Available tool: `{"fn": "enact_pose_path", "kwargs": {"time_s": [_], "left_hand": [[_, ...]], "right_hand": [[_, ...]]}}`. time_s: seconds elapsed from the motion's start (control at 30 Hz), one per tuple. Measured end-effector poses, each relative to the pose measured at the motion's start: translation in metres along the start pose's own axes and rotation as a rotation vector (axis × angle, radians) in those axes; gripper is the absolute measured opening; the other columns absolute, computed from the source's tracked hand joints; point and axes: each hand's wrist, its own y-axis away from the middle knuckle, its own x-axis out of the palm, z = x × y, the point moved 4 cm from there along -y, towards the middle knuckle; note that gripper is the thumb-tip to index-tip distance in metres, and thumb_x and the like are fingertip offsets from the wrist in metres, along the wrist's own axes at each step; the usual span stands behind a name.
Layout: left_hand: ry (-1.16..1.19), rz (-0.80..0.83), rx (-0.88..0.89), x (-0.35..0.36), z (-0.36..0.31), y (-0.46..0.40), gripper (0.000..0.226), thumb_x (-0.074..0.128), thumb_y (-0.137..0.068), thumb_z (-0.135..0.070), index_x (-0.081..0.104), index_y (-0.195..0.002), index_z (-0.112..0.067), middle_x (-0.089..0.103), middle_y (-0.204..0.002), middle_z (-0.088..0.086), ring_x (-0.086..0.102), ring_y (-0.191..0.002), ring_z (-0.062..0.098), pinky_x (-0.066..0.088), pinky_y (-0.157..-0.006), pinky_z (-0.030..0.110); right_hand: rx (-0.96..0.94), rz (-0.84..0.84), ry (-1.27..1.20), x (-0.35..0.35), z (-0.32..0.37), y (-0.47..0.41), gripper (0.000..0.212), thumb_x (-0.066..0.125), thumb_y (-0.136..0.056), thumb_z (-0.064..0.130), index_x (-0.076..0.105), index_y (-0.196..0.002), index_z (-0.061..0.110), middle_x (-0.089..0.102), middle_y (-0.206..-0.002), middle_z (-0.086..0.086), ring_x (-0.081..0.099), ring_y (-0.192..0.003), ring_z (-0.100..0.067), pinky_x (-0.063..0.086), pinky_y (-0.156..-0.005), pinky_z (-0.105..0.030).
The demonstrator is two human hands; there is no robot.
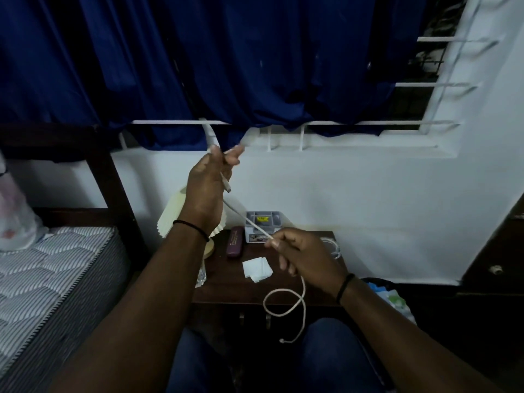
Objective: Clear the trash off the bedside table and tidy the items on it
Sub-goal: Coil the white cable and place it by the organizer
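Note:
A white charging cable (pixel 283 303) runs between both my hands above the dark wooden bedside table (pixel 226 287). My left hand (pixel 207 182) is raised high and grips the cable near its plug end. Lower and to the right, my right hand (pixel 300 256) pinches the same cable; from it the rest hangs in a loop with the free end over my lap. On the table lie white paper scraps (pixel 256 268), a maroon case (pixel 235 241), a small grey organiser box (pixel 262 225) and another coiled white cable (pixel 333 246).
A cream pleated lamp (pixel 170 219) stands at the table's left rear, partly behind my left arm. A bed with a striped mattress (pixel 54 279) lies left. A bin with trash (pixel 391 296) sits right of the table. Blue curtains (pixel 198 66) hang above.

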Motion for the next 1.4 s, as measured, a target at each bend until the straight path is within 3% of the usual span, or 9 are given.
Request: {"fn": "enact_pose_path", "kwargs": {"time_s": [0.3, 0.4, 0.57, 0.73, 0.9, 1.03, 1.17, 1.27, 1.4], "left_hand": [[-0.282, 0.243, -0.253, 0.010, 0.033, 0.032, 0.039, 0.041, -0.103, -0.030, 0.063, -0.097, 0.003, 0.072, -0.094, 0.025, 0.071, -0.081, 0.040, 0.057, -0.073, 0.041], [-0.368, 0.407, -0.337, 0.007, 0.044, 0.048, 0.041, 0.042, -0.102, -0.033, 0.065, -0.101, 0.002, 0.071, -0.076, 0.022, 0.058, -0.049, 0.030, 0.041, -0.047, 0.024], [-0.329, 0.628, -0.522, 0.008, 0.054, 0.083, 0.056, 0.033, -0.101, -0.044, 0.071, -0.086, -0.006, 0.040, -0.049, 0.008, 0.026, -0.035, 0.014, 0.022, -0.039, 0.021], [0.126, 0.731, -0.831, 0.020, 0.059, 0.126, 0.045, 0.041, -0.097, -0.049, 0.051, -0.069, -0.015, 0.027, -0.045, -0.004, 0.012, -0.038, 0.009, 0.011, -0.039, 0.016], [0.516, 0.589, -0.685, 0.022, 0.025, 0.102, 0.038, 0.038, -0.099, -0.040, 0.055, -0.076, -0.015, 0.041, -0.044, -0.007, 0.032, -0.032, 0.004, 0.020, -0.035, 0.016], [0.464, 0.395, -0.438, 0.019, -0.006, 0.085, 0.046, 0.034, -0.099, -0.037, 0.072, -0.095, -0.012, 0.059, -0.056, -0.004, 0.047, -0.037, 0.007, 0.033, -0.036, 0.017], [0.467, 0.278, -0.342, 0.013, -0.021, 0.074, 0.044, 0.030, -0.101, -0.038, 0.062, -0.118, -0.013, 0.075, -0.103, 0.002, 0.074, -0.085, 0.013, 0.060, -0.067, 0.025], [0.469, 0.173, -0.250, 0.004, -0.021, 0.066, 0.045, 0.027, -0.104, -0.037, 0.051, -0.134, -0.014, 0.064, -0.131, 0.006, 0.064, -0.117, 0.022, 0.055, -0.094, 0.034], [0.221, 0.077, -0.148, -0.013, -0.016, 0.063, 0.042, 0.030, -0.104, -0.035, 0.046, -0.140, -0.018, 0.062, -0.134, 0.009, 0.062, -0.121, 0.026, 0.050, -0.101, 0.041]], "right_hand": [[-0.184, -0.016, 0.062, -0.006, 0.024, 0.013, 0.021, 0.054, -0.098, 0.014, 0.073, -0.100, 0.022, 0.054, -0.058, 0.004, 0.051, -0.059, -0.007, 0.043, -0.063, -0.021], [-0.263, -0.185, 0.111, -0.017, 0.027, 0.010, 0.018, 0.058, -0.095, 0.013, 0.074, -0.100, 0.020, 0.059, -0.060, 0.014, 0.055, -0.061, -0.001, 0.045, -0.064, -0.020], [-0.298, -0.429, 0.058, -0.032, 0.021, 0.011, 0.011, 0.082, -0.076, 0.021, 0.072, -0.077, 0.018, 0.068, -0.067, 0.005, 0.061, -0.062, -0.007, 0.050, -0.061, -0.024], [-0.341, -0.390, 0.135, -0.023, 0.012, 0.007, 0.008, 0.078, -0.079, 0.018, 0.074, -0.079, 0.025, 0.072, -0.079, 0.009, 0.067, -0.078, -0.007, 0.052, -0.073, -0.026], [-0.082, -0.194, -0.105, -0.001, -0.006, 0.001, 0.017, 0.061, -0.093, 0.009, 0.074, -0.097, 0.021, 0.066, -0.070, 0.009, 0.055, -0.059, -0.008, 0.045, -0.055, -0.015], [0.016, 0.026, -0.133, 0.020, -0.007, 0.005, 0.022, 0.053, -0.098, 0.012, 0.072, -0.098, 0.023, 0.063, -0.069, -0.001, 0.053, -0.056, -0.014, 0.044, -0.049, -0.023], [0.061, 0.242, -0.006, 0.033, 0.000, 0.014, 0.021, 0.049, -0.100, 0.013, 0.067, -0.102, 0.023, 0.063, -0.070, -0.002, 0.058, -0.057, -0.011, 0.049, -0.057, -0.024], [0.066, 0.393, 0.159, 0.042, 0.003, 0.022, 0.023, 0.048, -0.100, 0.013, 0.064, -0.117, 0.014, 0.066, -0.074, 0.000, 0.061, -0.063, -0.012, 0.051, -0.066, -0.023], [0.031, 0.502, 0.281, 0.060, 0.009, 0.035, 0.020, 0.050, -0.099, 0.020, 0.065, -0.114, 0.020, 0.066, -0.072, 0.005, 0.061, -0.063, -0.006, 0.054, -0.069, -0.028]]}}
